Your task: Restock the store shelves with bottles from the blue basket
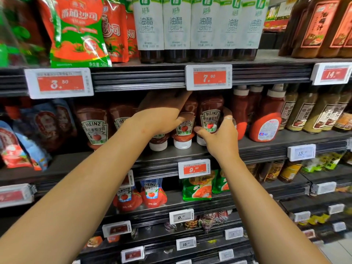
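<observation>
1. Left hand (162, 113) covers the upper part of one Heinz ketchup bottle (159, 141); label mostly hidden.
2. Right hand (219, 134) hides the lower side of another ketchup bottle (210, 115).
3. Salad dressing bottles (177, 27) cut off at the top edge.
4. Left-edge pouches (17, 141) blurred.

Two bare forearms are seen reaching in from the near edge, uncovered as far as the frame's edge; no sleeve, watch or bracelet is worn on either. The left hand (162, 115) is bare, without rings or gloves. On the right hand (219, 134) a thin silver-coloured metal ring (228, 119) is worn on one finger. The fingernails that can be seen are short and unpainted.
</observation>
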`<state>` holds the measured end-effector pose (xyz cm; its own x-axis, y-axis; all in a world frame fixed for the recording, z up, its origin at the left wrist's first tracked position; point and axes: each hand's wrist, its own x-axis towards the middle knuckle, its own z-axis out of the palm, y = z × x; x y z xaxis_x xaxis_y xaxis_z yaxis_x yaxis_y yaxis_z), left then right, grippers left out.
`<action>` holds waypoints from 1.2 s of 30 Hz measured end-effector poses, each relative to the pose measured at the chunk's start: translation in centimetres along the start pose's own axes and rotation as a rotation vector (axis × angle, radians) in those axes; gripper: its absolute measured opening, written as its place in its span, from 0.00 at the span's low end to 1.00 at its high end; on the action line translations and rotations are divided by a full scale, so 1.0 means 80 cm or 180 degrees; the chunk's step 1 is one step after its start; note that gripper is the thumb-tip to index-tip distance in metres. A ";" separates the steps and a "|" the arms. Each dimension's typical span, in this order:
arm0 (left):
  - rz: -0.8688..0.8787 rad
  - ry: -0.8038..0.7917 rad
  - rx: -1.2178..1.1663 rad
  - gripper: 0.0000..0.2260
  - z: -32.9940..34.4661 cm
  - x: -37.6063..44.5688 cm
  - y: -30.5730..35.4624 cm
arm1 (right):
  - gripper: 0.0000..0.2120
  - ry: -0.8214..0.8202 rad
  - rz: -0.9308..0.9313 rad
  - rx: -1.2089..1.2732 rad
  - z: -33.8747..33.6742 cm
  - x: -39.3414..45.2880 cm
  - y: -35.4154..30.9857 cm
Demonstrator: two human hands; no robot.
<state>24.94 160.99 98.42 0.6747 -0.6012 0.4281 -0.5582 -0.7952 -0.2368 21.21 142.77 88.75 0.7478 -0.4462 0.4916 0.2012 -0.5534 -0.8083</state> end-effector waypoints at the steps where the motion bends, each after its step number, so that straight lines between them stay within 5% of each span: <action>1: 0.0025 0.0033 0.0053 0.34 0.000 0.000 0.000 | 0.34 -0.0003 0.0029 0.0020 0.002 0.000 -0.001; 5: 0.0083 0.0131 0.0066 0.34 0.001 0.001 -0.001 | 0.39 -0.0082 -0.0025 0.0048 0.001 -0.006 0.003; 11: 0.0066 0.0154 0.0011 0.33 0.003 0.002 -0.001 | 0.29 -0.0145 -0.0014 -0.0150 -0.003 -0.009 0.011; 16: 0.0019 0.0163 -0.0099 0.34 0.003 0.001 -0.001 | 0.35 -0.0166 -0.0029 0.0022 -0.007 -0.013 0.008; 22: -0.0144 0.0195 -0.0462 0.30 0.012 -0.018 0.010 | 0.30 -0.0314 0.0001 -0.0010 -0.008 -0.013 0.010; 29: -0.0065 0.1462 -0.0705 0.20 0.051 -0.058 0.060 | 0.38 -0.0589 -0.0126 -0.0182 -0.030 -0.029 0.013; 33: -0.0050 0.1663 -0.1216 0.17 0.072 -0.086 0.084 | 0.36 -0.0581 -0.0141 -0.0364 -0.046 -0.045 0.011; 36: -0.0145 0.1366 -0.1684 0.15 0.084 -0.104 0.100 | 0.26 -0.0584 -0.0273 -0.0589 -0.056 -0.061 0.010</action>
<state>18.13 159.09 87.10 0.5129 -0.3967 0.7613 -0.7684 -0.6075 0.2011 14.89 141.36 87.18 0.8386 -0.2667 0.4751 0.1622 -0.7103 -0.6849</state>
